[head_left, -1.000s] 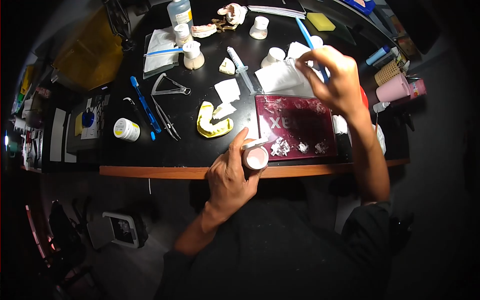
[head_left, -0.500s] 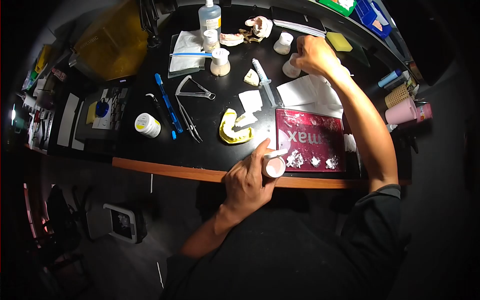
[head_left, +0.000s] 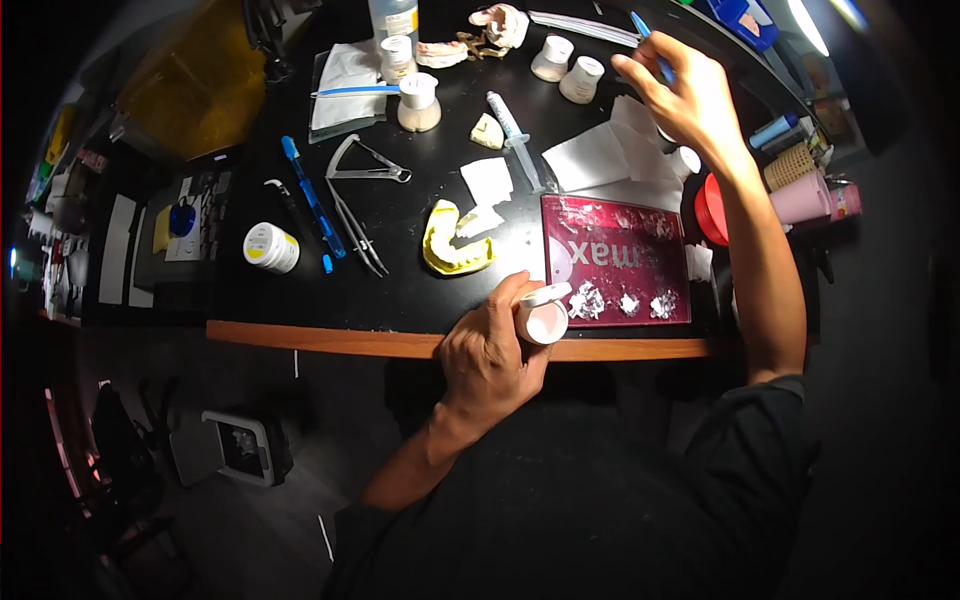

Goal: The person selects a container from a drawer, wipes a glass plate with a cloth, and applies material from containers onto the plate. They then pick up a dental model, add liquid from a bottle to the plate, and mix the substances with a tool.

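Observation:
Near the bench's front edge, my left hand (head_left: 490, 350) is closed round a small white jar (head_left: 545, 323) of pale pink powder. Its white lid (head_left: 546, 294) sits at the rim by my fingertips. At the back right, my right hand (head_left: 690, 90) pinches a slim blue-handled tool (head_left: 640, 24); its working end is hidden. A dark red mixing slab (head_left: 615, 235) with several white powder heaps lies right of the jar. A yellow dental cast (head_left: 440, 240) rests to the left. Left of my right hand stand two capped bottles, the nearer bottle (head_left: 581, 82) and another bottle (head_left: 551, 60).
White paper sheets (head_left: 590, 160) lie behind the slab. A syringe (head_left: 517, 140), caliper (head_left: 365, 165), tweezers (head_left: 355, 232) and blue pen-like tool (head_left: 312, 205) are spread across the bench. A red round object (head_left: 710, 210) is beside my right forearm. A white jar (head_left: 271, 248) stands at left.
My right hand has left the bottle at the back and moved up and right, now gripping a blue tool. My left hand still holds the jar. The whole view has shifted slightly.

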`<act>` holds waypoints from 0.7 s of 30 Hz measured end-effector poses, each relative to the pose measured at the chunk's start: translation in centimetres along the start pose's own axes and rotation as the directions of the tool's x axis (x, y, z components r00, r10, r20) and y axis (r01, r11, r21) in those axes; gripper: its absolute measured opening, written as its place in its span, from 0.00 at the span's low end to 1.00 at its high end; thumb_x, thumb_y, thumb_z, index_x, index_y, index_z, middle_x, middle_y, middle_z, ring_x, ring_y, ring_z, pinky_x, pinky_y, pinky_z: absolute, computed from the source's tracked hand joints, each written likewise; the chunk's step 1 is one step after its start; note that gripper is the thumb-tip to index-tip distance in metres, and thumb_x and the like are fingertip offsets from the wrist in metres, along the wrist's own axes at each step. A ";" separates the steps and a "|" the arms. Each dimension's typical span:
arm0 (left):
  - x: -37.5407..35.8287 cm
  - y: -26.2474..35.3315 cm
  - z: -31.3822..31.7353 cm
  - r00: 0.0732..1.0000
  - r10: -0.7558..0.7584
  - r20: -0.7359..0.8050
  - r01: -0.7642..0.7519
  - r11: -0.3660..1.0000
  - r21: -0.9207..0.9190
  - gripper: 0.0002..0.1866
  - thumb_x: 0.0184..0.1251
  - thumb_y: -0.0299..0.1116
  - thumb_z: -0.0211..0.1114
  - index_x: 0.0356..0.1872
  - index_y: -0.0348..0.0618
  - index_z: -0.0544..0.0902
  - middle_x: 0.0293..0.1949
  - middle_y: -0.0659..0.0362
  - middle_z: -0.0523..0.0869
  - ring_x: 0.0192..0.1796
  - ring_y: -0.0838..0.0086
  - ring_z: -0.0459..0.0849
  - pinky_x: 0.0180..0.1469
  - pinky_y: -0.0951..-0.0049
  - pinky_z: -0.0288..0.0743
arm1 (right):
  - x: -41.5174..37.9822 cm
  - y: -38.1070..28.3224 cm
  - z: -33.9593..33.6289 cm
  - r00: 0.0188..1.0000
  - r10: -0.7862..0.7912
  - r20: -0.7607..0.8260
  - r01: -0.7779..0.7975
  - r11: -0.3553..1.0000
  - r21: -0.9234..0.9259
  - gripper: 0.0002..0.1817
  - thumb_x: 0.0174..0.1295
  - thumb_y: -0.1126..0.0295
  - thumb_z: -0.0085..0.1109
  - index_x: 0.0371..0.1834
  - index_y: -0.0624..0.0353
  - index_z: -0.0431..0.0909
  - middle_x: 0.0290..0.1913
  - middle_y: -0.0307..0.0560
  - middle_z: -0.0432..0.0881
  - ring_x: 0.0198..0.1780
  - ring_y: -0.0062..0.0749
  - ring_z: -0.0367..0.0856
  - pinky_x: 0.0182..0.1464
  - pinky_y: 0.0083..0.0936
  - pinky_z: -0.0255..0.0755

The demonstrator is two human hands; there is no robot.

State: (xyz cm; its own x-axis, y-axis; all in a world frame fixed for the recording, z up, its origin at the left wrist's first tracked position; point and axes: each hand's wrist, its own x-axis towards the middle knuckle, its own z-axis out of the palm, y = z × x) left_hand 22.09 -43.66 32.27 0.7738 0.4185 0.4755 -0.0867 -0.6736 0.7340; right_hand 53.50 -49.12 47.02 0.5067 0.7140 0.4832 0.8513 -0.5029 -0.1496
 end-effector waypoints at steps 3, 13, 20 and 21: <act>-0.1 0.1 0.0 0.999 0.026 -0.020 -0.025 0.999 0.023 0.42 0.56 0.28 0.87 0.67 0.33 0.69 0.53 0.44 0.92 0.51 0.56 0.95 0.52 0.63 0.88 | -5.4 -1.7 -3.3 0.994 -0.108 -0.006 0.104 0.942 0.320 0.12 0.69 0.66 0.76 0.36 0.65 0.85 0.30 0.48 0.87 0.30 0.31 0.84 0.36 0.29 0.76; -0.8 -0.4 1.2 0.996 0.015 -0.083 -0.031 0.982 -0.187 0.45 0.57 0.21 0.86 0.68 0.32 0.61 0.59 0.36 0.87 0.57 0.58 0.93 0.57 0.68 0.90 | -19.6 -5.1 -3.9 0.996 0.073 0.050 -0.085 0.644 0.760 0.18 0.82 0.70 0.55 0.64 0.74 0.80 0.44 0.60 0.93 0.34 0.24 0.90 0.37 0.18 0.75; -1.1 0.2 0.3 0.991 -0.135 -0.013 0.133 0.986 -0.099 0.38 0.55 0.24 0.88 0.61 0.31 0.71 0.56 0.40 0.89 0.58 0.62 0.92 0.56 0.71 0.92 | -21.8 -5.5 -2.4 0.984 -0.007 -0.179 0.146 0.610 0.779 0.19 0.81 0.64 0.61 0.56 0.74 0.85 0.32 0.55 0.89 0.31 0.34 0.90 0.35 0.25 0.78; -1.1 0.2 0.3 0.991 -0.130 -0.026 0.127 0.989 -0.071 0.37 0.54 0.24 0.89 0.60 0.31 0.73 0.55 0.42 0.89 0.57 0.63 0.93 0.54 0.71 0.92 | -22.2 -5.5 -2.3 0.980 -0.013 -0.199 0.161 0.636 0.755 0.18 0.82 0.65 0.61 0.55 0.74 0.85 0.31 0.55 0.88 0.31 0.34 0.90 0.35 0.26 0.78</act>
State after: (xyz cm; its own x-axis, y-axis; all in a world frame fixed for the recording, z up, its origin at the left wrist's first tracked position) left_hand 21.37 -44.43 31.76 0.7618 0.5180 0.3889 -0.0318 -0.5697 0.8212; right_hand 37.27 -63.30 39.08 0.4586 0.6091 0.6470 0.7259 0.1633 -0.6682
